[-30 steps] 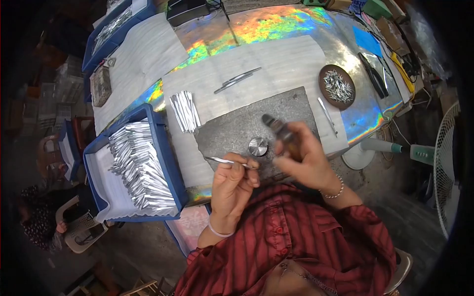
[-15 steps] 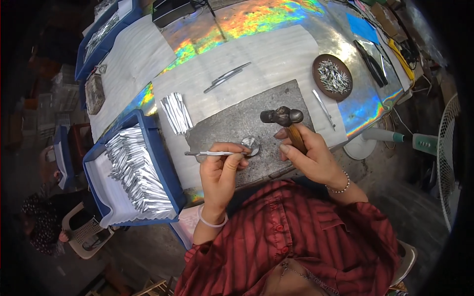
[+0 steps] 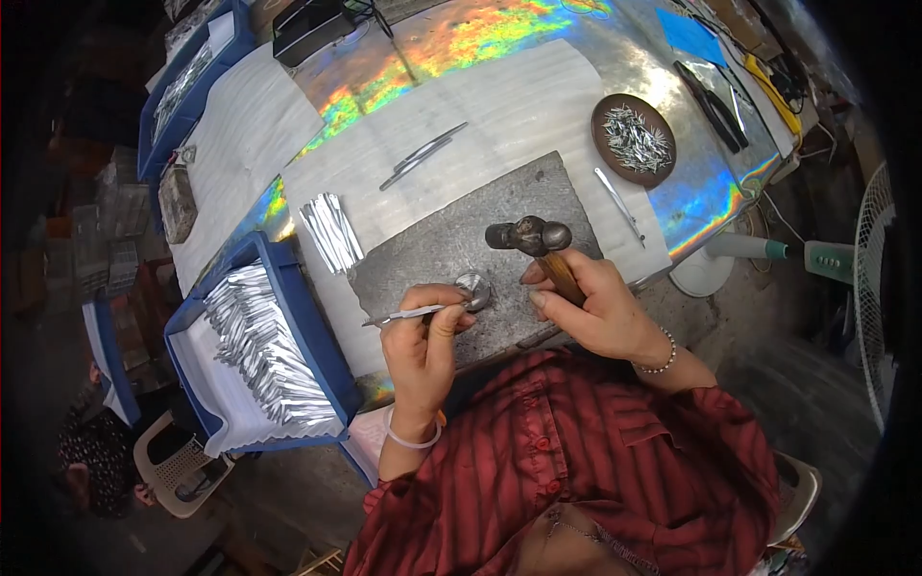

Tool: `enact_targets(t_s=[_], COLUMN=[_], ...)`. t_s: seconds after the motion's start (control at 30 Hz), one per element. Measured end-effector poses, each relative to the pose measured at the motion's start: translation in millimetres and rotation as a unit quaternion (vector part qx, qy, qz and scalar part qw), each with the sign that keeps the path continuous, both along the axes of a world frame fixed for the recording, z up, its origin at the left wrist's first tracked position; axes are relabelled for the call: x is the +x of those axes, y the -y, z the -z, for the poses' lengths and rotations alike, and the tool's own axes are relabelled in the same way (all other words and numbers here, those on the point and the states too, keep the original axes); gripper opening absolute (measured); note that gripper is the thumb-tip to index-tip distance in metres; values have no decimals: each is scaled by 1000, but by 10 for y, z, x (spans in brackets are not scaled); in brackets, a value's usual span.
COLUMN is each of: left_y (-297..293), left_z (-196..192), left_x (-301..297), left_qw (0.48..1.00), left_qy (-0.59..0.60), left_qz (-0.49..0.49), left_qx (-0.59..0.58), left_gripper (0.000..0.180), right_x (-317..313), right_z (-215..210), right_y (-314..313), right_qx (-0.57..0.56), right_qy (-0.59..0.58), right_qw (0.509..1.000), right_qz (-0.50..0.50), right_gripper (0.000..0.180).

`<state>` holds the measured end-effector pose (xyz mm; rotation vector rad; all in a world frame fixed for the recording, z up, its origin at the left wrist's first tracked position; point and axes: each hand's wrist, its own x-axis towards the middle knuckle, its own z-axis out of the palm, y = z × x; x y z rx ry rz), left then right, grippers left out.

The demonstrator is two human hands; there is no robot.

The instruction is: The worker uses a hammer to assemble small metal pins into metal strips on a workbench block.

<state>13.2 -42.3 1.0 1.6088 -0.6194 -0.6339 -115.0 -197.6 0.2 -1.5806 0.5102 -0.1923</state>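
Between its thumb and fingers, my left hand (image 3: 419, 338) pinches a thin silvery metal strip (image 3: 401, 315). The strip's inner end is by a small round metal block (image 3: 474, 285), partly covered by my fingertips. That block stands on a flat grey slab (image 3: 437, 248). My right hand (image 3: 607, 315) is wrapped round the wooden handle of a ball-peen hammer (image 3: 527, 233); its dark head is to the right of the block and appears raised over the slab. Beyond the slab, a few thin metal pieces (image 3: 423, 156) lie on white sheeting.
A blue bin (image 3: 307, 326) full of silvery strips stands at left, beside a small stack of strips (image 3: 329, 233). At right are a brown dish (image 3: 600, 144) of small metal pieces, a slim pointed tool (image 3: 619, 205) and black-handled pliers (image 3: 711, 106). A fan (image 3: 876, 298) stands farther right.
The strip in my left hand now slopes, its outer end lower. Both hands keep their grip. The whole view has shifted a little, moving the table's things leftward.
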Motion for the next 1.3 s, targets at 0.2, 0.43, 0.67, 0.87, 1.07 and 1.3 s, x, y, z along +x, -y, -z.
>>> enact_targets(t_s=[0.2,0.43,0.67,0.87,1.07,1.3], left_y=[15,-25,11,31,25,60], left_z=[-5,6,19,3,-18,-23], left_x=[6,34,-3,-10,-40,-5], left_qw=[1000,999,1000,1000,1000,1000], left_qy=[11,14,11,7,1,-4], left_qz=[0,40,-12,-10,-18,-15], left_qx=[-1,23,4,7,12,22], left_gripper=[7,7,5,5,4,4], right_x=[1,-3,-2,-5,-13,-2], right_z=[4,-4,-2,21,2,45], right_y=[5,20,28,14,9,12], right_qx=[-24,-31,-43,-49,-62,-55], right_qy=[16,32,34,49,33,33], right_qw=[1000,999,998,998,997,998], right_qz=[0,-4,-16,-2,-11,-7], right_gripper=[25,26,26,23,21,21])
